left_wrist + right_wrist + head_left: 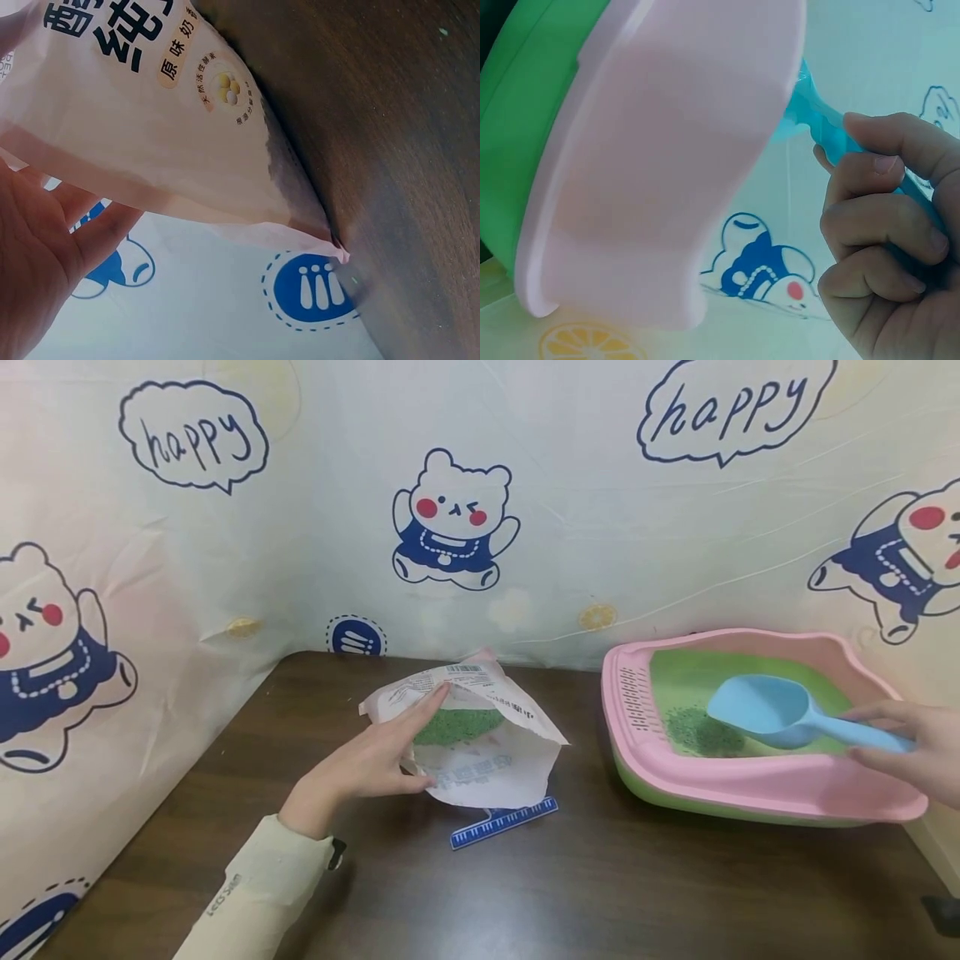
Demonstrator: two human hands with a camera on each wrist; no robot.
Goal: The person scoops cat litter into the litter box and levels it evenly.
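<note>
My left hand (382, 747) touches the left edge of a paper-like bag (517, 777), fingers straight along the upper rim and thumb at the lower rim. The bag lies with its mouth gaping, and green granules (457, 727) show inside. In the left wrist view, fingers (105, 232) lie against the printed bag (172, 150). My right hand (918, 739) grips the handle of a blue scoop (765, 706), its fingers (877, 217) curled round it. The scoop's bowl is over a pink-rimmed green litter box (750, 785), above a small heap of green granules (701, 731).
A blue bag clip (504, 823) with a piano-key pattern lies just in front of the bag on the dark wooden table (525, 893). A cloth (562, 527) printed with bears hangs behind and to the left. The litter box stands near the table's right edge.
</note>
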